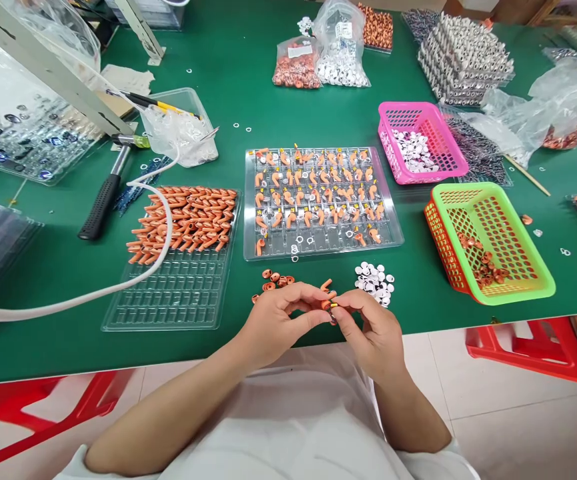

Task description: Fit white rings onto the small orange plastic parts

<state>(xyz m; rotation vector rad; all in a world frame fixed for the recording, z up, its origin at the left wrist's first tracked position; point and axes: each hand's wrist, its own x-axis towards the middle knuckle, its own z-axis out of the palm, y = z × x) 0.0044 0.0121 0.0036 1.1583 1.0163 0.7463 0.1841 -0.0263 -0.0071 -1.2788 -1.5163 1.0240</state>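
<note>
My left hand (281, 323) and my right hand (379, 337) meet over the front of the green table, both with fingers pinched. Between the fingertips is a small orange part (326, 305) with a yellow bit (334, 305) on its right side; its exact kind is too small to tell. Just beyond, a loose orange curved piece (326, 285) lies on the table. Left of it are brown-orange cup-shaped pieces (268, 287), partly behind my left hand. White discs (374, 283), some with dark marks, lie in a heap beyond my right hand.
A clear tray (325, 248) of orange curved pieces lies ahead. Another clear tray (168, 313), left, carries stacked orange pieces (183, 223) under a white cable (169, 230). Pink (387, 147) and green baskets (523, 293) stand right. A hammer (103, 200) lies left.
</note>
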